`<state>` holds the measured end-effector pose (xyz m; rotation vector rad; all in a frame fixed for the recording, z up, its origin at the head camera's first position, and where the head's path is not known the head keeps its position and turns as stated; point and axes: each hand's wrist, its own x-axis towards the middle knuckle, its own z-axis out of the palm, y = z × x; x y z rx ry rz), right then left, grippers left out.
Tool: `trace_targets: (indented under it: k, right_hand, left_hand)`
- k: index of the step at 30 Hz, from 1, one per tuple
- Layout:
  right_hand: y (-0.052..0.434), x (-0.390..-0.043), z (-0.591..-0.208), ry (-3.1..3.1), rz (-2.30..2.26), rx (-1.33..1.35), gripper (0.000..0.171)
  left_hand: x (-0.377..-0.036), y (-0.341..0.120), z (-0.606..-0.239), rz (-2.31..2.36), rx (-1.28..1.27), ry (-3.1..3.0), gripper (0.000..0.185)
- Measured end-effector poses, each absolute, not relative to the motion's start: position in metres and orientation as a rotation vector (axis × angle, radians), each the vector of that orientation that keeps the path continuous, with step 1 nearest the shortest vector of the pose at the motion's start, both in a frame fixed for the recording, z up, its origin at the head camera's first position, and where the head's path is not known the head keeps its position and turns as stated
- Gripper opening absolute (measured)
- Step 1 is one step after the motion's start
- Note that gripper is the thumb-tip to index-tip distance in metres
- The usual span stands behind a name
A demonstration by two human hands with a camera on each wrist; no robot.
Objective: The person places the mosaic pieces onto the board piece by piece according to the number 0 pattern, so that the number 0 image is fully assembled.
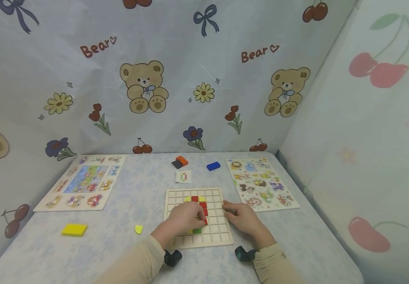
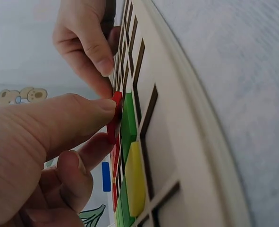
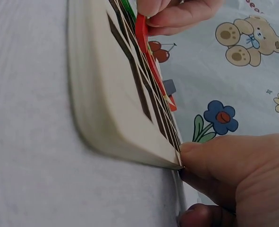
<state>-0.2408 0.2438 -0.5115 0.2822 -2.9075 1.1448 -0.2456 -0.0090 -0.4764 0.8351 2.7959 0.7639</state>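
While "Bear" cloth point(image 1: 98, 48) hangs, left hand point(image 1: 184, 218) apparently pinches red tile point(image 2: 114, 118).

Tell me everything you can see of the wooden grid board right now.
The grid board is a pale, wood-looking square tray with a raised rim and thin dividers forming small square cells. It lies flat on the table, near the front edge. Red, yellow and green tiles fill cells around its middle; the outer cells are bare. The left hand pinches a red tile over the centre, and the right hand rests fingers against its right edge.
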Motion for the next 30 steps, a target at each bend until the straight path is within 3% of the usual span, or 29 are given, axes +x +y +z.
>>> trace_targets:
  k: [16,24,30]
  right_hand:
    - [0.243,-0.240,-0.513,-2.919,1.100,0.284,0.030]
    - [0.238,-0.242,-0.512,-2.932,1.079,0.263,0.030]
    - [0.240,-0.243,-0.513,-2.937,1.077,0.229,0.029]
  left_hand:
    - [-0.244,-0.012,-0.477,0.815,0.697,2.808,0.004]
    - [-0.240,-0.099,-0.464,0.840,0.371,2.931,0.010]
    - [-0.247,-0.177,-0.474,0.838,0.125,2.914,0.024]
